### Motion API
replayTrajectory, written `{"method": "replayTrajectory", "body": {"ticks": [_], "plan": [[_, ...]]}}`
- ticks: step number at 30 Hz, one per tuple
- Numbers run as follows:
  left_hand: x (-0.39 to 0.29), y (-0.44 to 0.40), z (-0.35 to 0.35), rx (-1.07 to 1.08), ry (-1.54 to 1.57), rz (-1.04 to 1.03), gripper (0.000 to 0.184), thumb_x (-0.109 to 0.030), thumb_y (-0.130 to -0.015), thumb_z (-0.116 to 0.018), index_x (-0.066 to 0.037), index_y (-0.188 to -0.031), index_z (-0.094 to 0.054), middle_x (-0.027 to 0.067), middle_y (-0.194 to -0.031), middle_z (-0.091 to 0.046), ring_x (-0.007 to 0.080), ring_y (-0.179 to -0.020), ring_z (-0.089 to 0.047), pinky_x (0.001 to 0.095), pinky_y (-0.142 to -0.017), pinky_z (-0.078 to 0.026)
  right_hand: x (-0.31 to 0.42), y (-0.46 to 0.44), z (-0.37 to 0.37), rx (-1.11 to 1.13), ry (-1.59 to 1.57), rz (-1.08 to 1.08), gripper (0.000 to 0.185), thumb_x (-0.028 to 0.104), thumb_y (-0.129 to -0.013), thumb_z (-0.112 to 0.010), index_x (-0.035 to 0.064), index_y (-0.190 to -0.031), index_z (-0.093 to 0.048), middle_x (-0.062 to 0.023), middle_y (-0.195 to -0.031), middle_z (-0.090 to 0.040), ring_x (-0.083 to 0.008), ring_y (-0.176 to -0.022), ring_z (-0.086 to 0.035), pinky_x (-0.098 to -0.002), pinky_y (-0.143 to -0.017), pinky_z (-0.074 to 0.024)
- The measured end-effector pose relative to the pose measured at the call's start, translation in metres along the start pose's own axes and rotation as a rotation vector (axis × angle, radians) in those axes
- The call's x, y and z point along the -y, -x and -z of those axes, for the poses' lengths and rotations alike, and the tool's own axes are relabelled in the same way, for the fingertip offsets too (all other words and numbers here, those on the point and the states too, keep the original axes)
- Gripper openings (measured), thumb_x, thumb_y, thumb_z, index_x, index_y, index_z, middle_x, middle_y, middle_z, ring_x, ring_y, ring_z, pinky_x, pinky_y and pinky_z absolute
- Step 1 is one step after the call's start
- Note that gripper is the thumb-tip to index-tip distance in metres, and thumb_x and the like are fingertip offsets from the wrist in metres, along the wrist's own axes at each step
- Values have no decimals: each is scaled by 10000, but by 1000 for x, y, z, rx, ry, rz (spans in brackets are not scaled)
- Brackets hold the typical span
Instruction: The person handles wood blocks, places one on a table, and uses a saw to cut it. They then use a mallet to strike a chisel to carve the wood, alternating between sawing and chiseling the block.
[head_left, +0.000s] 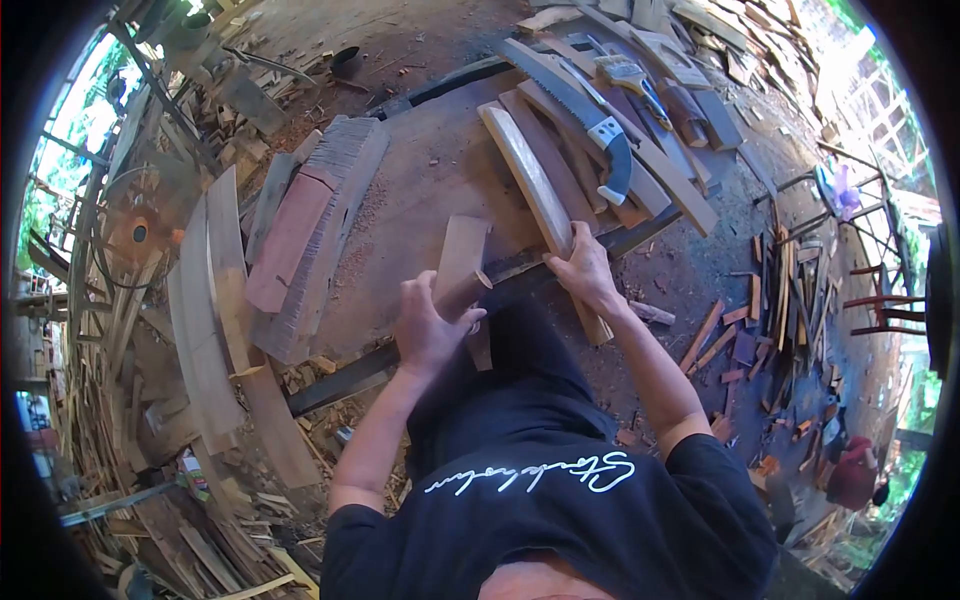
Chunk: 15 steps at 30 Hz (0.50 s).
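The left hand (pixel 428 325) pinches a short brown wooden block (pixel 463 297); the right hand (pixel 586 274) clasps a long pale wooden bar (pixel 522 170). A blue-handled handsaw (pixel 588 115) lies on brown wooden strips (pixel 547 150).

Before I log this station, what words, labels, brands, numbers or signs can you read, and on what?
"Stockholm", probably: white script, upside down, on the dark shirt; the letters are not fully clear.
Saw and brush: any markings are too small to read.
Wood block in the left hand and long wood strip in the right hand: no readable text.
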<state>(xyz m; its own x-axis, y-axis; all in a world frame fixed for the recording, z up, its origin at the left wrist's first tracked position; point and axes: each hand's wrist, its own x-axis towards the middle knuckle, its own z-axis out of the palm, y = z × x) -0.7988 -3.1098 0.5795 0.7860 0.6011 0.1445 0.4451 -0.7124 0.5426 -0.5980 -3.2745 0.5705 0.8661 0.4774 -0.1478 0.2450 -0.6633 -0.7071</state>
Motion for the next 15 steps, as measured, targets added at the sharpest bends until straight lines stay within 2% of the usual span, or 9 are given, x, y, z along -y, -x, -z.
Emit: {"method": "replayTrajectory", "body": {"ticks": [2,5,7,8,11,15], "plan": [[10,4,-19,-60,17,-40,823,-371,-606,-883,-86,-1227,-424,133,-1199,-500,327,-1025,-570,440,-793,-509,-6,4,-1,-17,-15,16,663,242,-746,-743,-47,-1255,-432,-305,-1105,-601,-424,-1079,-588,-445,-955,-450],[10,4,-27,-161,-15,-87,860,-411,-625,-868,-110,-1281,-401,148,-1159,-520,326,-1017,-580,449,-819,-504,-6,12,7,-27,-45,19,677,268,-749,-748,-35,-1268,-436,-299,-1107,-609,-414,-1071,-601,-430,-951,-458],[7,2,-23,-106,20,-69,763,-320,-666,-840,-100,-1272,-433,166,-1144,-555,348,-1014,-594,444,-853,-497,-10,19,12,-18,-64,2,678,272,-751,-747,-31,-1272,-437,-301,-1112,-609,-413,-1073,-602,-428,-953,-457],[5,-3,-16,-104,22,-71,763,-320,-666,-840,-100,-1272,-433,166,-1144,-555,348,-1014,-594,444,-853,-497,-15,22,15,-33,-75,22,677,273,-751,-747,-25,-1275,-438,-295,-1110,-613,-401,-1069,-608,-424,-950,-460],[-6,-31,20,-120,43,-86,561,-219,-688,-790,-72,-1158,-522,177,-1054,-595,360,-992,-604,443,-860,-494,-14,35,28,-20,-113,14,654,248,-755,-740,-23,-1269,-439,-288,-1104,-614,-390,-1059,-613,-422,-942,-462],[-35,-81,59,-32,-21,-145,480,-262,-705,-768,-137,-1118,-559,118,-1045,-625,334,-956,-641,439,-815,-527,-18,48,34,-14,-190,15,632,225,-764,-735,4,-1276,-439,-265,-1085,-629,-372,-1024,-633,-413,-912,-479]]}}
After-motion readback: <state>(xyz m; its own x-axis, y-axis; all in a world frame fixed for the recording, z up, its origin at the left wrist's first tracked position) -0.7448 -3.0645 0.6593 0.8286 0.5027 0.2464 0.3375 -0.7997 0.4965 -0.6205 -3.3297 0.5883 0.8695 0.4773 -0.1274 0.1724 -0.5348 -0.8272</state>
